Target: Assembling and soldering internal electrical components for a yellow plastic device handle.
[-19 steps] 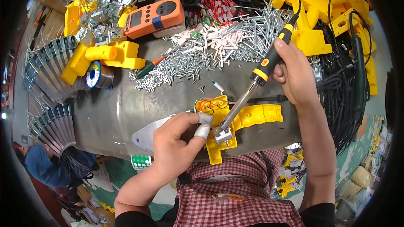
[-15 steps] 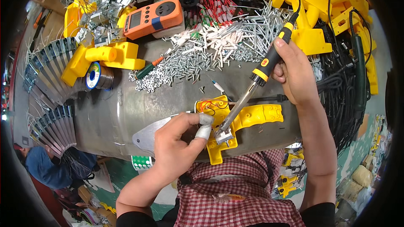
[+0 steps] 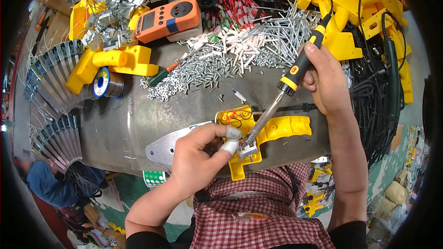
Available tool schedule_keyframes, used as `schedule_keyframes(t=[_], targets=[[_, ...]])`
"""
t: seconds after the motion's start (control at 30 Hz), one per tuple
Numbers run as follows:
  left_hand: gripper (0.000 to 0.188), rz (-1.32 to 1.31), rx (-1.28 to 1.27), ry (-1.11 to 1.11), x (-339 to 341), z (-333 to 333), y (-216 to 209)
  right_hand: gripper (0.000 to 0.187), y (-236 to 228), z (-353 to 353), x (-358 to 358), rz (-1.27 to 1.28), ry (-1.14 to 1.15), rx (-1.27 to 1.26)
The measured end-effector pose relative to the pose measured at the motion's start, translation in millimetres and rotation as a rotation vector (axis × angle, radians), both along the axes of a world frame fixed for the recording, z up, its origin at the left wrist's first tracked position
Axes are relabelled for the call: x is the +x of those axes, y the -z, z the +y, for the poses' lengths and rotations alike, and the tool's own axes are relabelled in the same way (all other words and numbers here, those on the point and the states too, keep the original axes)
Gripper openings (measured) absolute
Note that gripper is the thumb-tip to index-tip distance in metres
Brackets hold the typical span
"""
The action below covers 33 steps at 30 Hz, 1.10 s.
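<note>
My right hand [image 3: 325, 78] is closed round the black and yellow handle of a soldering iron [image 3: 290, 79]. The iron slants down to the left, its tip at a small whitish metal-looking part [image 3: 249, 149] in an open yellow plastic housing [image 3: 286, 127]. Red and black wires lie in the housing's upper section. Beside the iron's tip, my left hand [image 3: 196, 157] pinches thumb and forefinger together, both wrapped in white tape. What they grip is too small to make out. A grey metal plate [image 3: 161, 150] extends from under that hand.
Behind the housing lie heaped screws [image 3: 198, 71], white nuts [image 3: 161, 90] and a green-handled screwdriver [image 3: 161, 76]. An orange meter [image 3: 168, 20] and a solder spool [image 3: 107, 84] stand farther left. Yellow housings [image 3: 341, 44] and black cables [image 3: 369, 124] crowd the right side.
My left fingertips have shifted slightly right, closer to the iron's tip, and now press together. The iron has tilted a little and moved slightly right.
</note>
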State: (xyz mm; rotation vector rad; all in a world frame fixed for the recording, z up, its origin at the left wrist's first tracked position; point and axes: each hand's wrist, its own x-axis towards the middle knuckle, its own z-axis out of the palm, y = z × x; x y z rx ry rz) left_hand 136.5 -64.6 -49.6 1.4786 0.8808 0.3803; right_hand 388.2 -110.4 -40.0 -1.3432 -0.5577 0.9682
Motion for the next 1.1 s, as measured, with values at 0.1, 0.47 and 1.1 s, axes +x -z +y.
schedule_keyframes(t=[0.1,0.47,1.1], targets=[[0.017,0.009,0.027,0.0,0.4,0.3,1.1,0.023,-3.7,-0.5,-0.7,-0.012,0.029,0.004],[0.016,0.003,0.034,0.02,0.4,1.5,0.7,0.022,0.0,0.8,0.6,0.001,0.011,0.022],[0.016,0.017,0.066,0.1,-1.4,5.9,2.0,0.022,-7.2,-8.6,-3.3,-0.05,0.039,0.032]])
